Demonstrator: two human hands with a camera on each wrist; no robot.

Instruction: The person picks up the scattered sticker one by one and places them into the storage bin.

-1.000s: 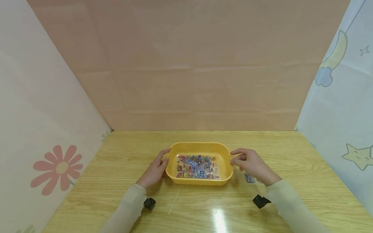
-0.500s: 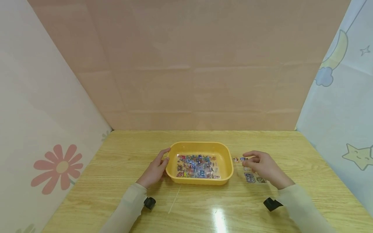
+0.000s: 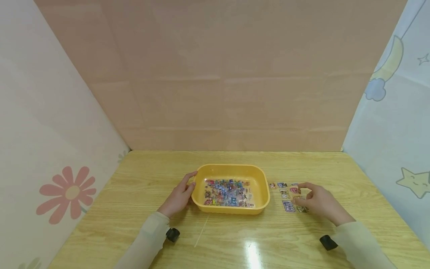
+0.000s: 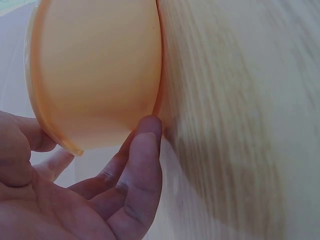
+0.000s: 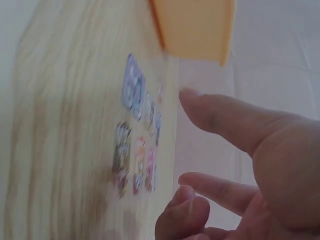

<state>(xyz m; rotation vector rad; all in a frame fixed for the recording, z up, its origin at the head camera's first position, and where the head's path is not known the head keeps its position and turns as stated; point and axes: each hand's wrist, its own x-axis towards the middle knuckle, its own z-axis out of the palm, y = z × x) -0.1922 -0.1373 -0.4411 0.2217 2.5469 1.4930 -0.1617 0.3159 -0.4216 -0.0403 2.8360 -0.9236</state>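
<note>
A yellow plastic tub [image 3: 231, 211] stands on the wooden table, with many small, colourful printed pieces [image 3: 226, 192] lying flat on its bottom. My left hand [image 3: 178, 197] holds the tub's left end, its thumb near the rim and fingertips low against the wall in the left wrist view. To the tub's right lie several flat, clear-looking pieces with colourful printed pictures [image 3: 288, 206], like stickers. My right hand [image 3: 320, 203] hovers over the right side of these pieces, thumb and fingers apart. In the right wrist view nothing shows between those fingers [image 5: 215, 112].
The wooden table [image 3: 151, 164] reaches back to a plain pinkish-brown wall [image 3: 218, 93]. Patterned side panels stand left and right, one with a red flower [image 3: 71, 193]. A black device [image 3: 173, 235] sits at each wrist.
My right hand has left the tub's right end and moved right and slightly nearer, uncovering more of the printed pieces. The left hand and the tub have stayed in place.
</note>
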